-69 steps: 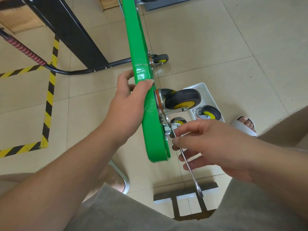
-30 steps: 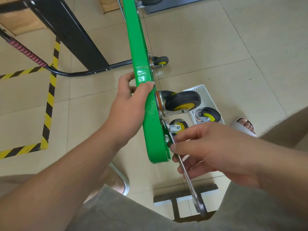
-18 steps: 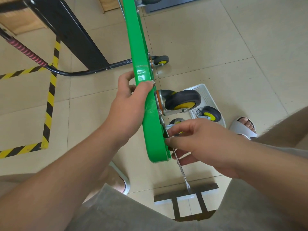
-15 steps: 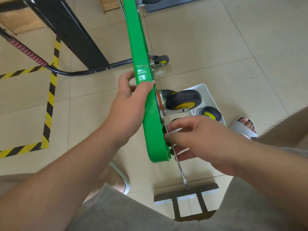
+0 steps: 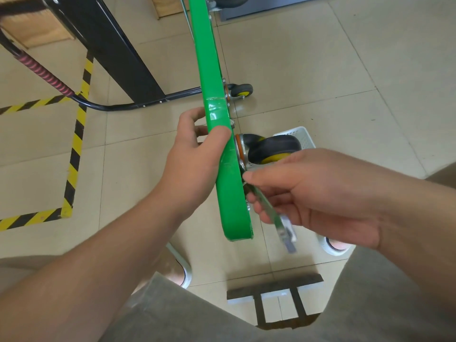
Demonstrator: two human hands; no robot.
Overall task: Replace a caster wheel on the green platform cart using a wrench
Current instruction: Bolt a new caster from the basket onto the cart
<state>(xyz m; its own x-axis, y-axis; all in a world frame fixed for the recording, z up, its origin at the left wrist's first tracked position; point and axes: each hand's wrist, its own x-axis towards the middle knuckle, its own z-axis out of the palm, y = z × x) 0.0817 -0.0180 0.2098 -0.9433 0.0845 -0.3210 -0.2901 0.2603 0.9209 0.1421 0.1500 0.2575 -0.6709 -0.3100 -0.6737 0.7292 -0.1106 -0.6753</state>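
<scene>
The green platform cart (image 5: 230,193) stands on its edge, running from the top of the head view down to the middle. My left hand (image 5: 195,164) grips its near end, thumb over the green edge. A black caster wheel with a yellow hub (image 5: 274,150) is mounted on the cart's right face. My right hand (image 5: 313,193) holds a silver wrench (image 5: 283,225) against the caster's mounting plate just below that wheel. The wrench is blurred and its head is hidden behind my fingers.
A white slotted basket (image 5: 302,135) lies on the tile floor behind the caster. Another caster (image 5: 240,91) sits farther up the cart. The cart's black handle with a red grip (image 5: 47,75) lies left, near black-yellow floor tape (image 5: 74,154). Sandalled feet show below.
My right hand has swung the wrench's free end up and rightward, and the hand now covers the spare wheels in the basket. My left hand keeps the same grip on the cart.
</scene>
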